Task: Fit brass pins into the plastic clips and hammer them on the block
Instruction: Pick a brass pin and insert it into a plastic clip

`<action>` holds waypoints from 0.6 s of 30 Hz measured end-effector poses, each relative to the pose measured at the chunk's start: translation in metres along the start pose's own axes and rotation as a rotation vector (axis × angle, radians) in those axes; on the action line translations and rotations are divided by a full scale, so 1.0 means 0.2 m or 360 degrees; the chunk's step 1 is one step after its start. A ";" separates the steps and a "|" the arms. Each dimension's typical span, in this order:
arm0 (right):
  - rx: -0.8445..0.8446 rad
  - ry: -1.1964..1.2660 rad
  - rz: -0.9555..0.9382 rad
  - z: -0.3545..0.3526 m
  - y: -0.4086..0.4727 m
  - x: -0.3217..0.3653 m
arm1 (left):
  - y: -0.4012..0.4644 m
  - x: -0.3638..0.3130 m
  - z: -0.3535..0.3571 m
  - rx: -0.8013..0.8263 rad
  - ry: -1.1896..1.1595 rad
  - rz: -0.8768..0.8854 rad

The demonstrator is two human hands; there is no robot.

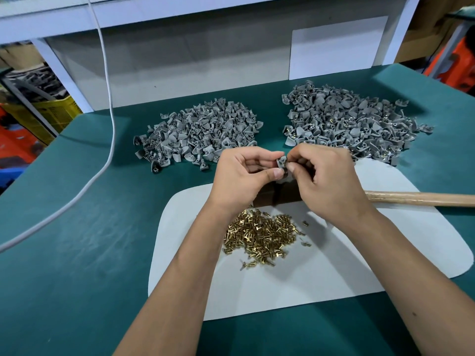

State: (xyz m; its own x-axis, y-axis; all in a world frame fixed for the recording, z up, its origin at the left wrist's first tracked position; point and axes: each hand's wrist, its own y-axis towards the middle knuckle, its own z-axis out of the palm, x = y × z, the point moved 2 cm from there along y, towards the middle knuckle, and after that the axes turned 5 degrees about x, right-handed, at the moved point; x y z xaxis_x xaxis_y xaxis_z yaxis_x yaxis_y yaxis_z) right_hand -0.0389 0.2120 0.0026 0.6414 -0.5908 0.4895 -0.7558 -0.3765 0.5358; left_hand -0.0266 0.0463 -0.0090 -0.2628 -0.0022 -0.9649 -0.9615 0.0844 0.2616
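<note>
Two heaps of grey plastic clips [198, 133] [352, 122] lying out; one heap of small brass pins [262, 233]; one wooden handle [421, 199] showing.

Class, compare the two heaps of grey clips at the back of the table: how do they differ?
The left heap is smaller; the right heap is larger and spreads wider. Brass glints show among the right heap's clips, almost none in the left heap. The right heap reaches the white mat; the left heap lies clear of it. Both are loose grey plastic clips.

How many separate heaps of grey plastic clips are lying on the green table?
2. The left heap of grey plastic clips lies beyond the left hand; the right heap of grey plastic clips lies beyond the right hand.
</note>
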 end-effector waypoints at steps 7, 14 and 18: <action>0.0071 -0.0063 0.0064 0.01 0.01 -0.01 | -0.01 0.01 0.01 -0.0054 0.0146 -0.0001; 0.0047 0.0066 0.0120 -0.01 0.02 -0.01 | -0.01 0.02 0.03 -0.0105 0.0066 -0.0004; 0.0139 0.0234 0.0168 -0.08 0.05 -0.02 | -0.01 0.02 0.03 -0.0153 0.0153 0.0011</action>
State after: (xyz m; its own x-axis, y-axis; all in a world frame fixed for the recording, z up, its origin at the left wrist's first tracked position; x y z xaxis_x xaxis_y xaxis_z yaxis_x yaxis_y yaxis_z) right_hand -0.0474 0.2231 0.0171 0.5655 -0.5221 0.6385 -0.8243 -0.3823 0.4176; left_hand -0.0254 0.0520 -0.0129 -0.2716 -0.0981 -0.9574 -0.9617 -0.0110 0.2740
